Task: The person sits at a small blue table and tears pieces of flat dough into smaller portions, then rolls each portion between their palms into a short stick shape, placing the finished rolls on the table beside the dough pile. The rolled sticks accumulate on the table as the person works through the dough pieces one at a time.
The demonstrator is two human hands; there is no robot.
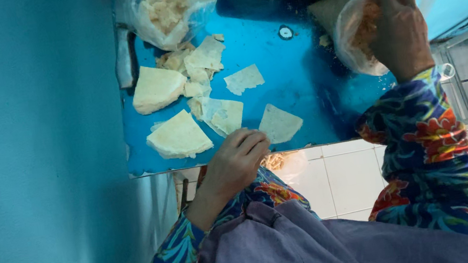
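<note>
Stacks of pale triangular wrapper sheets (178,136) lie at the left of the blue tabletop (297,63), one stack (157,88) above another, with loose torn pieces (201,63) scattered just beside them. Above these I see a clear bag of wrapper scraps (166,5) resting near the tabletop's far edge. A single small piece (244,79) lies apart toward the middle.

My left hand (235,164) sits at the near edge of the tabletop, its grip curled nearly closed, fingertips pinching the corner of a flat triangular sheet (280,123) that lies on the blue surface. A small round fitting (285,32) shows farther back on the tabletop.

My right hand (398,31) is well apart from the left, at the right end of the tabletop. Its fingers reach into the mouth of a clear plastic bag (352,19) holding orange shredded filling (366,26); the fingertips are hidden inside the bag, so I cannot tell how far that grip is open. Both arms wear floral sleeves (428,142), over white floor tiles (343,180).
</note>
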